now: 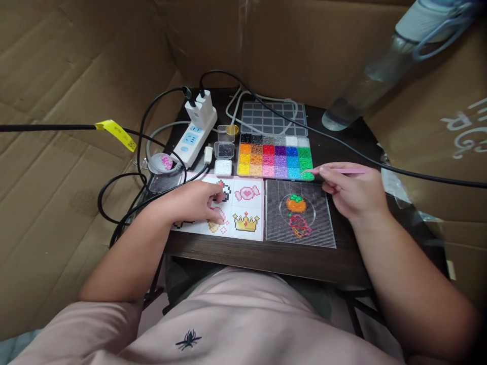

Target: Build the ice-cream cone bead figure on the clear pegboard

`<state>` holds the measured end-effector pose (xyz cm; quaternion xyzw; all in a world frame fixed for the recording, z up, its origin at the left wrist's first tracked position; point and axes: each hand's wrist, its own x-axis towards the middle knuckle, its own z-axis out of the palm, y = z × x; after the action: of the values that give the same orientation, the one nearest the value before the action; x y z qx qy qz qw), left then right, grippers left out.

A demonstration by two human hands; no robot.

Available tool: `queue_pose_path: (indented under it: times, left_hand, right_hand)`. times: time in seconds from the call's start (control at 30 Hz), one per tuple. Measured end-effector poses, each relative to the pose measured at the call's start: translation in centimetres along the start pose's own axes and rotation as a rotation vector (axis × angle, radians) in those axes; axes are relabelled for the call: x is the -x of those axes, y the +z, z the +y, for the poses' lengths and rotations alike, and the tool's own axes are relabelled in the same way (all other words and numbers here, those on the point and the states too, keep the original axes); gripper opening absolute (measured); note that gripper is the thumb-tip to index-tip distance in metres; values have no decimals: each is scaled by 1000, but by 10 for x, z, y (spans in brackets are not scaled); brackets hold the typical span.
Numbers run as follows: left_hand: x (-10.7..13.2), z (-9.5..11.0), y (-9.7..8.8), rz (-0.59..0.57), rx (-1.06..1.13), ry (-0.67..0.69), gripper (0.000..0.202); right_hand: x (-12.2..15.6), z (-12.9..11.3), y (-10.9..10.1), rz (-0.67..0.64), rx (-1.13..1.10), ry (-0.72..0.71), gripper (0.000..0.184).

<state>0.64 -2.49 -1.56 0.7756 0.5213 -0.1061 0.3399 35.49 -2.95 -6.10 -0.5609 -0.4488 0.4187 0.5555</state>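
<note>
My right hand grips pink tweezers. Their tip reaches the green beads at the near right corner of a divided bead box; whether a bead sits in the tip is too small to tell. Spread over a pattern sheet, my left hand has thumb and forefinger apart, holding nothing. It partly hides the printed pictures; a candy and a crown show beside it. Right of the sheet lies a clear pegboard with an orange persimmon bead figure and a partly outlined red and brown figure.
A white power strip with chargers and black cables stands at the left. Small bead cases and a round dish are near it. An open lid lies behind the box. A tilted bottle stands back right; cardboard walls surround the table.
</note>
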Motion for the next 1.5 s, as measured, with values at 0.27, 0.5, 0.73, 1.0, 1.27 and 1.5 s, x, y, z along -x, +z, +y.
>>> queue_pose_path:
  times: [0.27,0.5,0.73,1.0,1.27,1.5]
  left_hand:
    - [0,1,2,16,-17,-3,38]
    - [-1,-6,4,10,-40,24,47]
    - [-3,-2,4,-6,-61,-7,42]
    - [-3,-3,4,-9,-58,-2,42]
    - [-3,-5,5,0,-54,12,50]
    - [-1,-4,5,12,-35,21,46]
  right_hand:
    - [1,-3,2,-3,5,10,14]
    - [-1,-2,2,9,23,25,17]
    - [1,-7,5,21,16,28,15]
    - [1,-8,0,-32,55,7,23]
    - [0,-9,-4,-42,59,6,28]
    - [0,-3,-6,-36,25,-21,25]
